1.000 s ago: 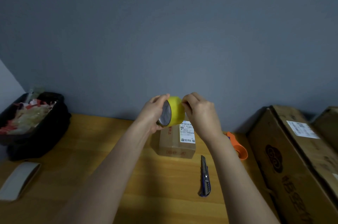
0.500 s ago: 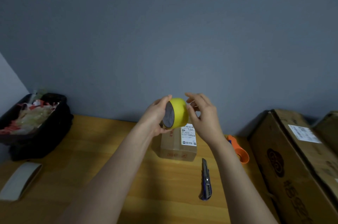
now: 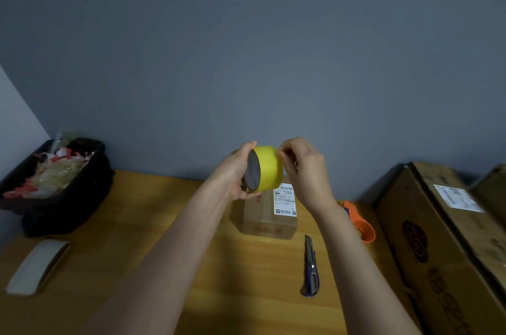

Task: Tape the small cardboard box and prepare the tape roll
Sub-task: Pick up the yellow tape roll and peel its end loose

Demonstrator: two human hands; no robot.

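Observation:
A yellow tape roll (image 3: 269, 167) is held up above the table, its open core turned to the left. My left hand (image 3: 237, 170) grips it from the left side, thumb on top. My right hand (image 3: 302, 167) is at the roll's right edge, fingertips pinched against the tape surface near the top. Below and behind the roll, the small cardboard box (image 3: 267, 214) with a white shipping label stands on the wooden table (image 3: 164, 225). Whether a tape end is lifted is too small to tell.
A blue utility knife (image 3: 310, 266) lies right of the box. An orange tape dispenser (image 3: 360, 222) sits behind my right forearm. Large cardboard boxes (image 3: 443, 239) fill the right side. A black bin of scraps (image 3: 54, 178) and a grey roll core (image 3: 37, 266) are at the left.
My right hand's fingers, spread half a second ago, have curled in and pinch at the roll's top right edge. The roll has stayed in my left hand and turned slightly.

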